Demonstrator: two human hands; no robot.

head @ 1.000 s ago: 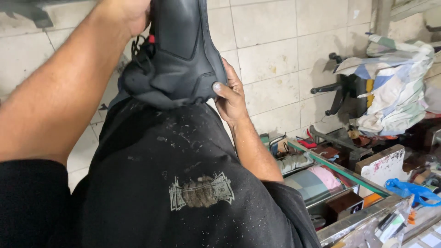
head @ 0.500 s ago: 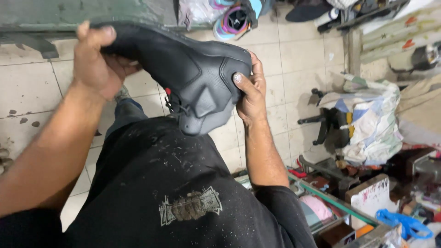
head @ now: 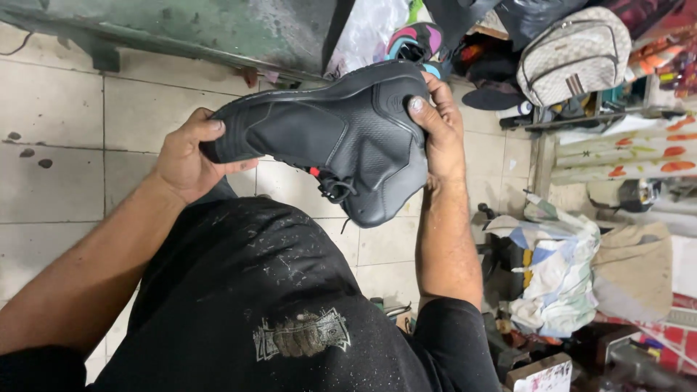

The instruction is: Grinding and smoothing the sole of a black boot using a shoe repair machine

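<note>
A single head-worn camera looks steeply down past the person's chest, close on the black shoe (head: 341, 145). Beyond the shoe lies the tiled floor (head: 58, 145); right of it, clutter that is perhaps a workshop's, too jumbled to sort.

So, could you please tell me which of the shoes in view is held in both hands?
The black shoe, gripped toe and heel by both hands; the colourful shoe lies untouched on the floor behind it.

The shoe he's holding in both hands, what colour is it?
The shoe is matte black, clearest in the head view.
</note>
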